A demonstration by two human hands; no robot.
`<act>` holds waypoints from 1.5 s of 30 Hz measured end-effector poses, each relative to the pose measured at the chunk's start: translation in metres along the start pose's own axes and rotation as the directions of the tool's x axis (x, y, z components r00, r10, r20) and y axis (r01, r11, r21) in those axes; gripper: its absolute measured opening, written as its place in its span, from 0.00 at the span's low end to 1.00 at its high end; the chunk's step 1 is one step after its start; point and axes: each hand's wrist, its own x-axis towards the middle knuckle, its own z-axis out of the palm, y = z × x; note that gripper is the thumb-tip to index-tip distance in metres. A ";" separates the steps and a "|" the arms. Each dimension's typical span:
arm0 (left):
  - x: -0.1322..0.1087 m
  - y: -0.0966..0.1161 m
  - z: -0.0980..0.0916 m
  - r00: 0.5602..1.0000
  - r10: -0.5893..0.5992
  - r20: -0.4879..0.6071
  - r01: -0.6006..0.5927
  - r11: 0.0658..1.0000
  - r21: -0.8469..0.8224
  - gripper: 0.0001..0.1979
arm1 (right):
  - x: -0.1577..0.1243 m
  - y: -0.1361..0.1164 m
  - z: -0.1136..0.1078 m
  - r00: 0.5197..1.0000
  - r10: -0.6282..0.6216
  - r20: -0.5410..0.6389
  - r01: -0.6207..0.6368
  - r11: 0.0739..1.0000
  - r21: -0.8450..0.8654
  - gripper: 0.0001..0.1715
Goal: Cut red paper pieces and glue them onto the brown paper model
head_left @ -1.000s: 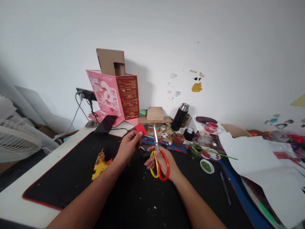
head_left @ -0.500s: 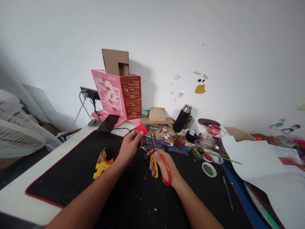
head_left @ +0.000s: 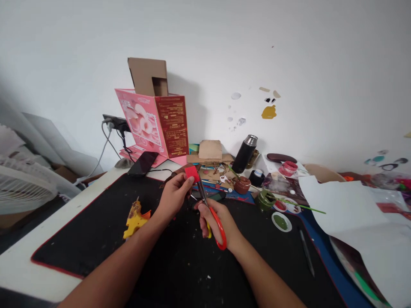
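My left hand (head_left: 173, 196) pinches a small red piece of paper (head_left: 192, 173) between thumb and fingers, held up over the black desk mat (head_left: 105, 239). My right hand (head_left: 215, 221) grips scissors (head_left: 212, 216) with one red and one yellow handle loop. The blades point up and left, and their tips meet the right edge of the red paper. Both hands are close together above the middle of the mat.
A yellow glue gun (head_left: 135, 216) lies on the mat at left. Behind are a phone (head_left: 143, 163), a pink box (head_left: 154, 124), a black flask (head_left: 244, 154), paint pots (head_left: 242, 185) and a green paint lid (head_left: 281, 222). White paper (head_left: 353, 214) covers the right side.
The scissors have tilted left and moved to the red paper, with the blades now at its edge. My left hand has held the paper nearly still.
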 end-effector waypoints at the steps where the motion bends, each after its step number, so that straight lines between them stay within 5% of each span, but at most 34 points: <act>1: 0.000 0.000 0.000 1.000 -0.002 0.005 0.001 1.000 0.008 0.24 | 0.000 -0.001 0.000 1.000 0.001 0.001 -0.001 1.000 -0.011 0.35; 33: -0.006 0.005 0.004 0.996 -0.016 0.088 0.008 0.995 0.095 0.23 | 0.000 0.007 -0.001 1.000 0.017 -0.015 -0.017 1.000 0.010 0.28; 41: 0.007 0.000 -0.005 0.976 -0.070 -0.205 0.016 0.968 -0.252 0.18 | 0.000 0.001 0.000 0.999 -0.014 -0.037 0.014 1.000 -0.016 0.30; 45: 0.010 0.000 -0.005 0.970 -0.075 -0.231 0.009 0.961 -0.275 0.18 | 0.001 -0.006 -0.005 0.990 -0.061 -0.127 0.069 0.996 0.061 0.31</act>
